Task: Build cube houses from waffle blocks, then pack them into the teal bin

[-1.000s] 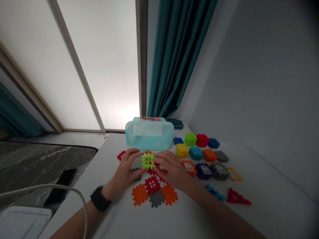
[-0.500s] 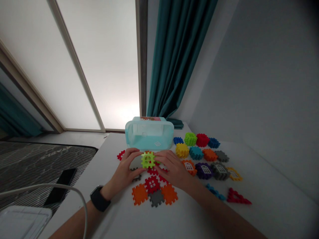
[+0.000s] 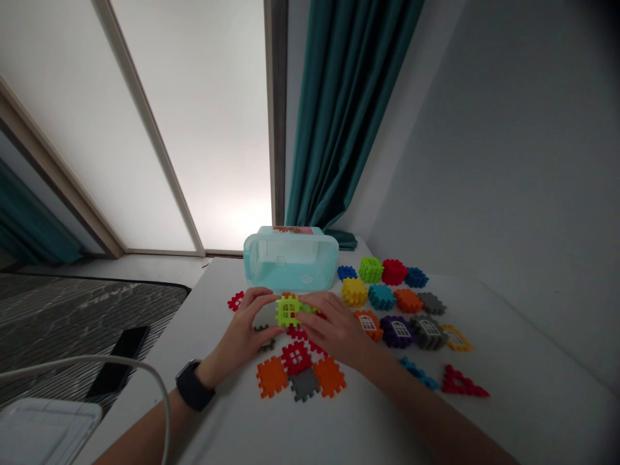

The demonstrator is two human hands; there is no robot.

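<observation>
Between my two hands is a lime-green building block with a window pattern (image 3: pixel 287 311). My left hand (image 3: pixel 246 332) grips its left side with thumb and fingers. From the right, my right hand (image 3: pixel 339 328) closes on the block, its fingers along the right edge and partly over it. Other green and red bits behind the right fingers are mostly hidden. Below the hands, flat on the table, lie a red window tile (image 3: pixel 296 358), a grey tile (image 3: pixel 305 385), a left orange tile (image 3: pixel 272 376) and a right orange tile (image 3: pixel 330 376).
A clear teal bin (image 3: pixel 290 265) lies on its side behind my hands. Stacked blocks stand to the right, among them a yellow stack (image 3: pixel 354 292) and a purple stack (image 3: pixel 396 331). A red triangle piece (image 3: pixel 462 382) lies farther right. A white cable (image 3: pixel 162 394) arches at the left.
My right thumb and fingers have shifted on the green block, now reaching over its right part. The left hand and the pieces on the table stay as they were.
</observation>
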